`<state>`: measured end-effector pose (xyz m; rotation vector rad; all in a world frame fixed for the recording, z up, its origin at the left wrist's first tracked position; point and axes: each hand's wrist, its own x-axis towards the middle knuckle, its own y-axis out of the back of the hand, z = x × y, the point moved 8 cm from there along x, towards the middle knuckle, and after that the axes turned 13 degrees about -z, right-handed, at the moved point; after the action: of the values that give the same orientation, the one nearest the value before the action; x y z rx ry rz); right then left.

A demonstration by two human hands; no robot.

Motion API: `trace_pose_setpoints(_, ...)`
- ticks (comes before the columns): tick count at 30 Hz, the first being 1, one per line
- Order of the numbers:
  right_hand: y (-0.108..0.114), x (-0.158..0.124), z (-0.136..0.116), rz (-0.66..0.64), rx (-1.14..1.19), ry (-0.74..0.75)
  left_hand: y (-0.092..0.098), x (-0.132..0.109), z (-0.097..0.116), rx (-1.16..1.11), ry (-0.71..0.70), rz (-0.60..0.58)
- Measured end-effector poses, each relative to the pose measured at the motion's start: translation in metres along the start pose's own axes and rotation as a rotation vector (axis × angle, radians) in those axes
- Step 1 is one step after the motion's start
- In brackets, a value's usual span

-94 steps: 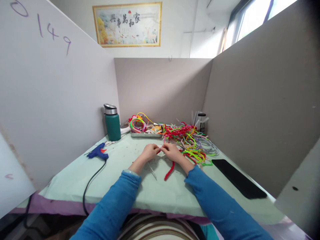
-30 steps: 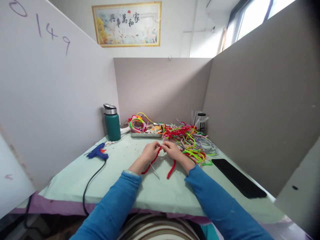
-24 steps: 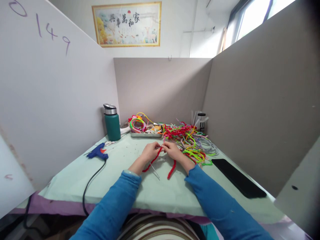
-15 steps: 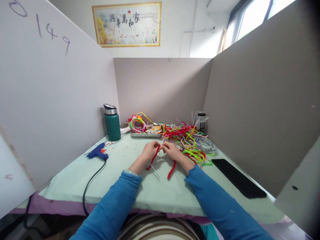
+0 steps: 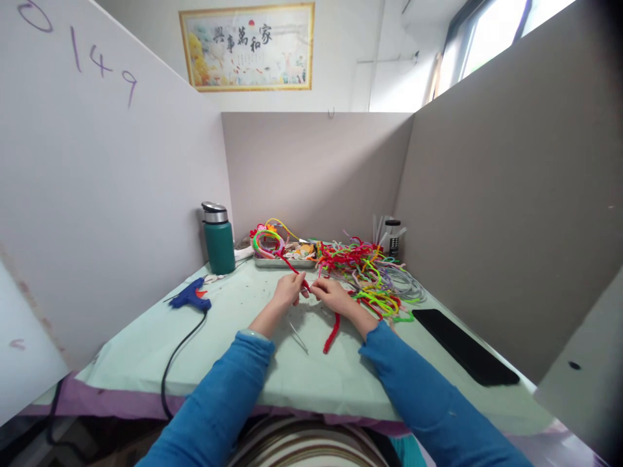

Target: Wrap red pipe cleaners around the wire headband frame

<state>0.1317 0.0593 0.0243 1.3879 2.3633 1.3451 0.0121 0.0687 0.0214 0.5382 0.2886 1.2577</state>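
Observation:
Both my hands meet over the middle of the mint-green table cover (image 5: 146,344). My left hand (image 5: 288,290) pinches a red pipe cleaner (image 5: 332,332) whose free end sticks up and away toward the tray. My right hand (image 5: 329,295) is closed on the same red pipe cleaner, and its other end trails down onto the cover below my wrist. A thin pale stick (image 5: 298,337) lies on the cover just under my left hand.
A heap of coloured pipe cleaners (image 5: 370,275) lies right of my hands. Behind stand a metal tray (image 5: 285,262) of craft bits, a green flask (image 5: 219,239) and a small dark bottle (image 5: 393,237). A blue glue gun (image 5: 191,296) with cable lies left, a black phone (image 5: 462,347) right. Partition walls close three sides.
The red end that hung down by my left wrist has swung up and now points away toward the tray. Both hands stayed together at the same spot.

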Motion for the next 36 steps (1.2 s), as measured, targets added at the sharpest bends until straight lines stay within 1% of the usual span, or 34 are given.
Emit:
trace_pose_setpoints(3,-0.001,-0.001,-0.003,-0.005,-0.016,0.021,0.001,0.001,-0.002,-0.022,0.008,0.01)
trace_pose_setpoints(8,-0.001,-0.001,-0.002,0.012,-0.086,0.031,-0.002,0.0,0.0,0.035,-0.017,-0.012)
trace_pose_setpoints(15,-0.001,-0.002,0.001,0.006,-0.142,0.013,-0.01,-0.006,0.006,0.107,-0.025,-0.088)
trace_pose_setpoints(23,-0.003,-0.002,0.001,0.008,-0.153,0.005,-0.008,-0.002,0.001,0.129,-0.03,-0.054)
trace_pose_setpoints(27,-0.003,-0.001,0.003,0.019,-0.151,0.016,-0.009,0.0,-0.001,0.135,-0.039,-0.066)
trace_pose_setpoints(36,-0.006,0.0,0.003,-0.015,-0.137,0.029,-0.007,-0.002,-0.001,0.174,-0.009,-0.043)
